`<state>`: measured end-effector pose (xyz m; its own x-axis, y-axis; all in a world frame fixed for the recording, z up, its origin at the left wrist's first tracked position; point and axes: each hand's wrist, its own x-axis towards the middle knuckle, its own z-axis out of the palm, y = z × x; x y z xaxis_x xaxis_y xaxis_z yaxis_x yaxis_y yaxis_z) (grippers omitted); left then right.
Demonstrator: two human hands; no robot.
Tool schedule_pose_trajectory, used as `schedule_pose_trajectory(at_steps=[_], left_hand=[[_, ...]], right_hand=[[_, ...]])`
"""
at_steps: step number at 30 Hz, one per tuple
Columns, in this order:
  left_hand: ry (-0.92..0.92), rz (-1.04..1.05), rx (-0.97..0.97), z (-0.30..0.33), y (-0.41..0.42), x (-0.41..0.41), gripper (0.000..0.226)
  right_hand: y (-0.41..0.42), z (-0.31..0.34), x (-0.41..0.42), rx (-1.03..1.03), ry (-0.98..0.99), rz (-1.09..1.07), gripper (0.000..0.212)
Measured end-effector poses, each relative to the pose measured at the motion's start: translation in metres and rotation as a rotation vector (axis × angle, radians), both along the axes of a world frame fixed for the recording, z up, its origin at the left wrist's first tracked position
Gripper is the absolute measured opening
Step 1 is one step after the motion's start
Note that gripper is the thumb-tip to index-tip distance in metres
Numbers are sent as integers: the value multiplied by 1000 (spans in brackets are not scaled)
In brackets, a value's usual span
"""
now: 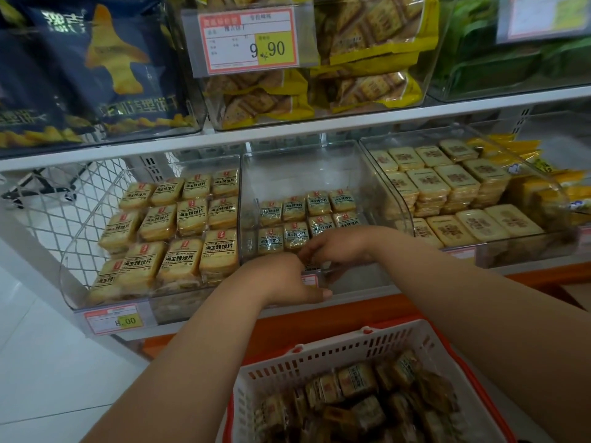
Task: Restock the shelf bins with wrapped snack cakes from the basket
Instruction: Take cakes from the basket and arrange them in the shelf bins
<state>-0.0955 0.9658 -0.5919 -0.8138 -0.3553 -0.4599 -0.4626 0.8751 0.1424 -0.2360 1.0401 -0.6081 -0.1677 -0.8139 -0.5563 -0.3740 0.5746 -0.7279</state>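
Note:
A white basket (323, 350) with a red rim sits low in front of me, holding several wrapped snack cakes (355, 378). The middle clear shelf bin (252, 183) holds two rows of wrapped cakes (307, 215) at its back. Both hands reach into that bin's front. My left hand (284, 279) has curled fingers at the bin's front edge, thumb pointing right. My right hand (335, 247) is curled over a wrapped cake (311, 266) of which only a sliver shows. Whether the left hand also holds that cake is hidden.
The left bin (73, 273) is full of larger yellow wrapped cakes (179, 225) with an 8.00 price tag (115, 319). The right bin (527, 247) holds pale biscuit packs (454, 183). An upper shelf carries chip bags (96, 65) and cracker packs (367, 43). White wire mesh (64, 199) stands at the left.

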Motion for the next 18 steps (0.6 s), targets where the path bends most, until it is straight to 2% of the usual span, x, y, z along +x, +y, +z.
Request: schedule_pose_trajectory(at_steps=[2, 5, 8, 11, 13, 14, 18], left_hand=[[26, -12, 11, -2, 0, 1, 59], [13, -57, -12, -3, 1, 3, 66], [-9, -53, -35, -3, 2, 2, 70], [-24, -28, -10, -2, 3, 1, 79], [-13, -13, 22, 1, 5, 3, 82], [-4, -8, 34, 4, 7, 4, 83], [60, -20, -45, 8, 18, 14, 72]], right_hand=[[5, -2, -1, -28, -95, -83, 40], [11, 2, 0, -54, -153, -159, 45], [12, 7, 3, -40, -46, -130, 50], [18, 14, 5, -58, 194, -89, 47], [31, 22, 8, -204, 296, -149, 43], [41, 26, 11, -306, 287, -217, 40], [92, 33, 40, -680, 112, -577, 29]])
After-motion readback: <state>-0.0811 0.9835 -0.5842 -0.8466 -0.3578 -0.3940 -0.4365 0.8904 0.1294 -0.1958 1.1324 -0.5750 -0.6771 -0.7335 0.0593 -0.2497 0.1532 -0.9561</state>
